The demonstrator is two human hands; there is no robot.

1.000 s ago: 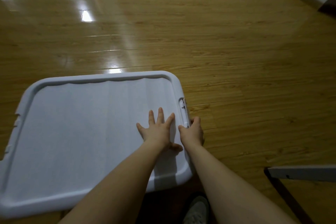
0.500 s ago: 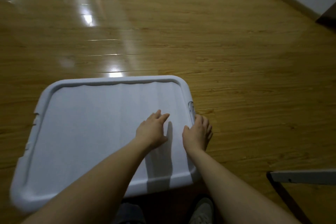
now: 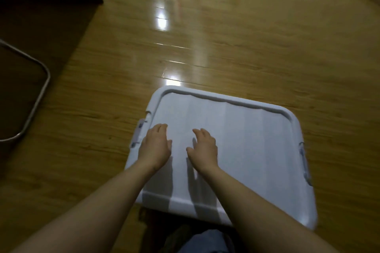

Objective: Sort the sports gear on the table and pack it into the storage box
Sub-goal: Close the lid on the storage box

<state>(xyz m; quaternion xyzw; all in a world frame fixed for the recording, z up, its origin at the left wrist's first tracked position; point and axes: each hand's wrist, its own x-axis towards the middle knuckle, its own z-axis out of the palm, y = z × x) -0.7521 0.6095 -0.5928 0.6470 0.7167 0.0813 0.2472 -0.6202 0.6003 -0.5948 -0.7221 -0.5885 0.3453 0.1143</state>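
The white storage box stands on the wooden floor with its lid on, so nothing inside shows. My left hand hovers over or rests on the lid near its left edge, beside the grey left latch, fingers loosely bent and holding nothing. My right hand lies a little to the right over the lid's left half, fingers relaxed and also holding nothing. A second grey latch sits on the box's right side. No sports gear is in view.
Wooden floor surrounds the box. A dark mat or furniture with a curved metal tube lies at the left. My shoe and trouser leg show below the box's near edge.
Both hands have moved from the lid's right edge and latch across to its left side. The view has swung so the box now sits to the right.
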